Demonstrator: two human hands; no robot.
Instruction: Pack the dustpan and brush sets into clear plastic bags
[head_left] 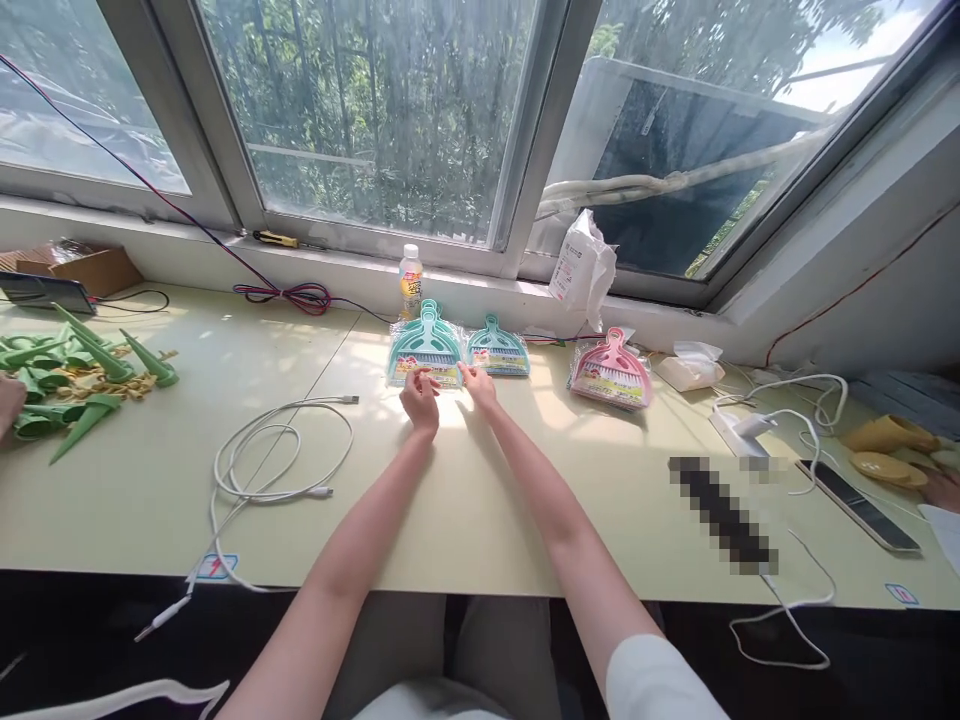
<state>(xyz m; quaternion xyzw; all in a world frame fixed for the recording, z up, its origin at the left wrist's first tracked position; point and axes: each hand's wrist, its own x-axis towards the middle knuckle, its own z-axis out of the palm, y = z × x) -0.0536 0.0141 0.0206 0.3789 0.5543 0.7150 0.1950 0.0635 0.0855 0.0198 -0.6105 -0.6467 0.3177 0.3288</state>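
Observation:
A teal dustpan and brush set (427,338) lies in clear plastic packaging near the window side of the table, apparently stacked on others. My left hand (420,402) is at its front edge, fingers loosely bent and a little apart, with no object visible in them. At the set's front right corner, my right hand (478,384) has thumb and fingers pinched together on the packaging edge. A second teal dustpan and brush set (498,350) lies just beyond my right hand. Farther right is a small pile of pink dustpan and brush sets (611,372).
A drink bottle (410,280) stands behind the teal sets. White cables (281,490) coil at left, near green cone-shaped pieces (97,360) and another person's hand (9,402). A power strip (742,430) and phone (862,505) lie right. A crumpled white bag (583,265) leans on the window.

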